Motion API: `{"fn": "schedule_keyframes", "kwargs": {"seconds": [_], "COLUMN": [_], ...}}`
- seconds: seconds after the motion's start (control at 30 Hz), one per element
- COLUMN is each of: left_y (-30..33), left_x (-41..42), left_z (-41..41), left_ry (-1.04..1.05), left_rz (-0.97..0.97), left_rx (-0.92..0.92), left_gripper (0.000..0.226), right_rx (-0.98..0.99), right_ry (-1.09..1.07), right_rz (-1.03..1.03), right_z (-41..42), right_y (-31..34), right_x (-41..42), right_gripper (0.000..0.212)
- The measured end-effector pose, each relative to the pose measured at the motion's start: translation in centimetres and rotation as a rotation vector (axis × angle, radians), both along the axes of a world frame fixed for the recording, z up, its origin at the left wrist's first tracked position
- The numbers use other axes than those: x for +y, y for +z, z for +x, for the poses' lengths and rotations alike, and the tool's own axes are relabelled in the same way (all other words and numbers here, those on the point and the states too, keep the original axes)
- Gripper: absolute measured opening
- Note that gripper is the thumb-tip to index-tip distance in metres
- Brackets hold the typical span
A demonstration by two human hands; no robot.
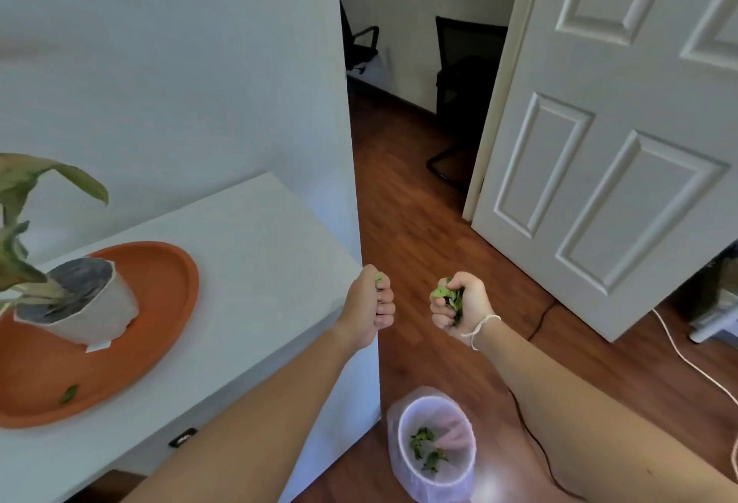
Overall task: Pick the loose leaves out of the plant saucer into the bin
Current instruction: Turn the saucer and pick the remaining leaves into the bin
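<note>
Above lined bin (435,448) at 6 o'clock: right hand (459,304) clenched on leaves (449,296), left hand (369,308) fisted, green scrap showing. Advise lowering hands over rim before releasing. One leaf (68,394) remains in saucer (167,286) on bench (255,247).

Both bare forearms stretch out forward, hands side by side but apart, at about the same height. The left hand (369,308) is curled into a loose fist, fingers tucked in and facing right. The right hand (459,304) is fisted too, fingers facing left, with a thin white string around the wrist.
</note>
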State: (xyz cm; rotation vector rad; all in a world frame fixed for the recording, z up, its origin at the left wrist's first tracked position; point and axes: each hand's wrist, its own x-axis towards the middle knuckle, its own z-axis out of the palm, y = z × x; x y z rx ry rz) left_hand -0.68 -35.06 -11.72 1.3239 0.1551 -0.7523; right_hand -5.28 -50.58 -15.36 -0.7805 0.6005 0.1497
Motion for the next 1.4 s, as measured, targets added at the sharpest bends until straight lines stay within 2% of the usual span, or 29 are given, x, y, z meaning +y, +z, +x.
{"fn": "schedule_keyframes", "kwargs": {"seconds": [0.27,0.5,0.73,0.9,1.07,1.23,1.4], "left_y": [0.9,2.5,3.7,4.3,4.3,4.4,4.7], "left_x": [1.7,9.1,18.6,24.9,30.1,34.5,37.0], "left_z": [2.0,3.9,3.6,2.3,0.9,-0.7,-1.5], "left_ry": [0.108,0.253,0.385,0.534,0.631,0.712,0.683], "left_rz": [0.007,-0.134,-0.172,-0.176,-0.217,-0.135,0.068], "left_rx": [-0.073,-0.017,-0.027,-0.056,-0.049,-0.028,-0.055], "left_gripper": [0.043,0.036,0.04,0.047,0.034,0.027,0.026], "right_rx": [-0.032,-0.116,-0.187,-0.157,-0.156,-0.133,-0.125], "right_ry": [0.043,0.147,0.285,0.362,0.453,0.545,0.549], "right_rz": [0.036,0.035,0.102,0.118,0.101,0.082,0.098], "right_z": [3.4,7.3,8.7,9.2,8.8,8.0,7.0], "right_y": [1.2,3.6,5.3,5.6,6.0,6.2,6.5], "right_x": [1.7,8.6,17.6,23.5,28.3,32.0,33.6], "right_gripper": [0.013,0.025,0.019,0.034,0.047,0.04,0.04]}}
